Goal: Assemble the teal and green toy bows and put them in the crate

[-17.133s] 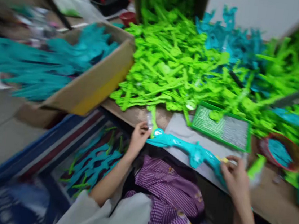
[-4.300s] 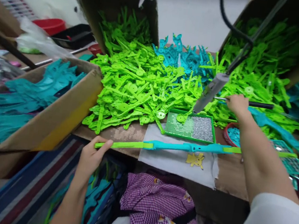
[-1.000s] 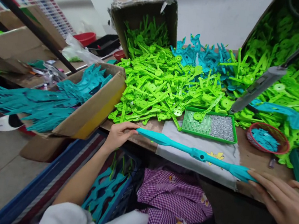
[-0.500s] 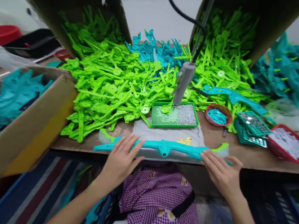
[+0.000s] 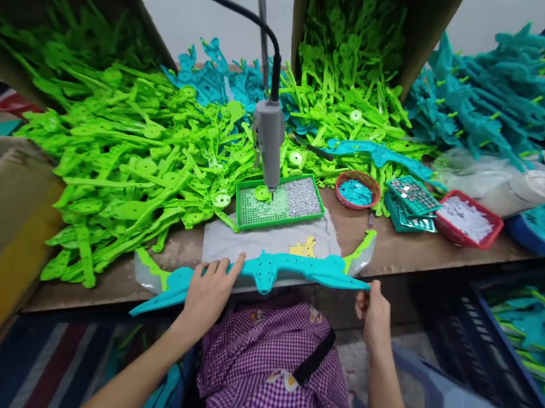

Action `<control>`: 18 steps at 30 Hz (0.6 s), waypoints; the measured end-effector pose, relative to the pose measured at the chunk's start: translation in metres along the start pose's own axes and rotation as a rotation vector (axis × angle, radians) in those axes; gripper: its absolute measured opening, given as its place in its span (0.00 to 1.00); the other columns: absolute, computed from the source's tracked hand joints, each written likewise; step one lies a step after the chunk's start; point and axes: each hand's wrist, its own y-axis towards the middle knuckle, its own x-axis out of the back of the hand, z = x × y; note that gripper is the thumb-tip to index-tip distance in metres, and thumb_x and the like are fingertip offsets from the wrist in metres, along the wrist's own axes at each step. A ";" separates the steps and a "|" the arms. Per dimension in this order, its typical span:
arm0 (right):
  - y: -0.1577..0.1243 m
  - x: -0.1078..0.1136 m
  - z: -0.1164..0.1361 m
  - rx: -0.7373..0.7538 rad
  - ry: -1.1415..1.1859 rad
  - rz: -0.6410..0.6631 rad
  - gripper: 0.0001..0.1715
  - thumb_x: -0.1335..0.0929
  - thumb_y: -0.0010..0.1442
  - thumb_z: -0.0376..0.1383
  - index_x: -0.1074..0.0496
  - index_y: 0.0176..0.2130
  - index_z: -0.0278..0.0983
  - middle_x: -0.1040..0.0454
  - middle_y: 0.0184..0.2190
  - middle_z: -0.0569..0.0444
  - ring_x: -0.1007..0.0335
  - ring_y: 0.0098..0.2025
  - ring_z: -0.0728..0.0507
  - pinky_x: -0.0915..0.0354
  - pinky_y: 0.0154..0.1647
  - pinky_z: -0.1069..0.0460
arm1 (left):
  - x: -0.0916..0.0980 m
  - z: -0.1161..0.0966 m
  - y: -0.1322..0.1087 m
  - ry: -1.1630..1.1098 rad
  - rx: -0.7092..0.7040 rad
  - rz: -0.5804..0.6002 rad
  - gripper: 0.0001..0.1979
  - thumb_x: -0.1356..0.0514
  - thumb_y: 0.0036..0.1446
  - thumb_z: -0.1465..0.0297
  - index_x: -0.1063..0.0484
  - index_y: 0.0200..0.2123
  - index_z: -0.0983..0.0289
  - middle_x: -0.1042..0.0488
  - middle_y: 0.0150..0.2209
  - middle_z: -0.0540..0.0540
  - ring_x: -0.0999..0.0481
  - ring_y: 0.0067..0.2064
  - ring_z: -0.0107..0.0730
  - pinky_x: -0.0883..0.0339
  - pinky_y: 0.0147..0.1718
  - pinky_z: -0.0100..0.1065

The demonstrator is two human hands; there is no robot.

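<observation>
A long teal plastic piece [image 5: 304, 269], shaped like spread wings with a small head in the middle, lies along the table's front edge. Lime-green parts with clear film, such as the one at the right [image 5: 359, 254], stick out behind both its wings. My left hand [image 5: 209, 294] is closed over the left wing, fingers on top. At the far right tip, my right hand [image 5: 374, 312] pinches the piece between thumb and fingers. Underneath is a pale cloth [image 5: 225, 241] with a yellow figure. A grey electric screwdriver [image 5: 269, 141] hangs point down above a green screw tray [image 5: 238, 210].
Lime-green parts [image 5: 132, 167] are heaped across the table, spilling from tipped cartons. To the right stand a red basket of teal bits [image 5: 357, 193], stacked green trays [image 5: 412, 201] and a red box of white pieces [image 5: 469, 218]. A carton [image 5: 3, 250] stands at the left.
My right hand has moved from lying on the right wing to pinching its tip. The teal piece is now tilted, left end lower and nearer. The view has turned right.
</observation>
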 end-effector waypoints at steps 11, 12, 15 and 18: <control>0.009 -0.013 -0.014 -0.100 0.173 0.011 0.33 0.31 0.47 0.60 0.48 0.20 0.39 0.52 0.16 0.65 0.60 0.17 0.56 0.60 0.16 0.57 | -0.014 0.013 0.010 -0.158 -0.095 0.050 0.24 0.50 0.64 0.68 0.42 0.63 0.59 0.28 0.42 0.61 0.29 0.44 0.44 0.40 0.45 0.42; 0.011 -0.011 -0.015 -0.113 0.135 0.044 0.33 0.31 0.47 0.60 0.47 0.20 0.39 0.51 0.16 0.65 0.60 0.17 0.56 0.60 0.16 0.56 | -0.016 0.018 0.012 -0.209 -0.121 0.068 0.24 0.49 0.64 0.65 0.42 0.63 0.58 0.28 0.42 0.60 0.29 0.44 0.43 0.39 0.45 0.41; 0.016 0.006 -0.011 -0.129 -0.077 0.184 0.32 0.34 0.50 0.61 0.41 0.20 0.38 0.47 0.14 0.64 0.55 0.15 0.54 0.57 0.16 0.56 | -0.021 0.028 0.016 -0.372 -0.156 0.080 0.24 0.48 0.63 0.61 0.40 0.61 0.58 0.29 0.42 0.58 0.29 0.42 0.40 0.36 0.43 0.37; 0.022 0.023 0.006 -0.046 -0.410 0.315 0.31 0.39 0.55 0.61 0.33 0.24 0.37 0.41 0.13 0.61 0.43 0.16 0.50 0.49 0.20 0.54 | -0.028 0.030 0.017 -0.477 -0.143 0.043 0.23 0.47 0.63 0.59 0.37 0.60 0.58 0.30 0.41 0.57 0.29 0.42 0.39 0.35 0.42 0.36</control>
